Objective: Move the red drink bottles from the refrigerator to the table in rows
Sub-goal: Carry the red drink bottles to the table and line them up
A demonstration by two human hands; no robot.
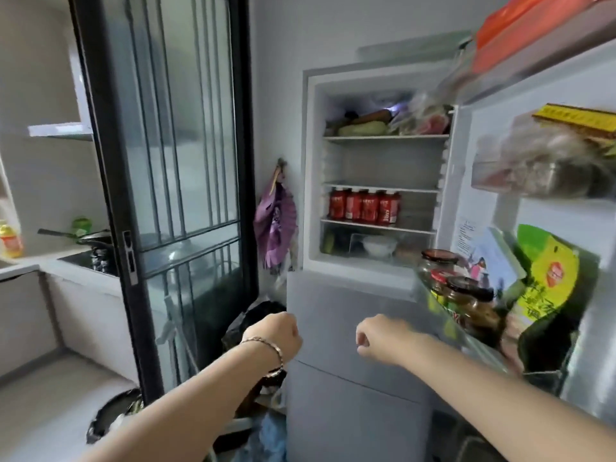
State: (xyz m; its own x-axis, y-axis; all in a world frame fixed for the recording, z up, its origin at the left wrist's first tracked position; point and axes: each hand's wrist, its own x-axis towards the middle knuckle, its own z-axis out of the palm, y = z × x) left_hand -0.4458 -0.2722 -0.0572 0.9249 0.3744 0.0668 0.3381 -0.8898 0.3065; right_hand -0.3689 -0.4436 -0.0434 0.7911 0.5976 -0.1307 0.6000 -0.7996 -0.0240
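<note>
Bottles of red drink (365, 208) stood side by side on a middle shelf of the open refrigerator (346, 305), toward its left. Left hand (278, 335) and right hand (378, 338) hung before the lower door, fingers curled into fists, holding nothing

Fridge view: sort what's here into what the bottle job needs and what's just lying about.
Job: red drink bottles, refrigerator, left hand, right hand.
Lying about: purple bag, door jars, white bowl, pan, yellow oil bottle.
</note>
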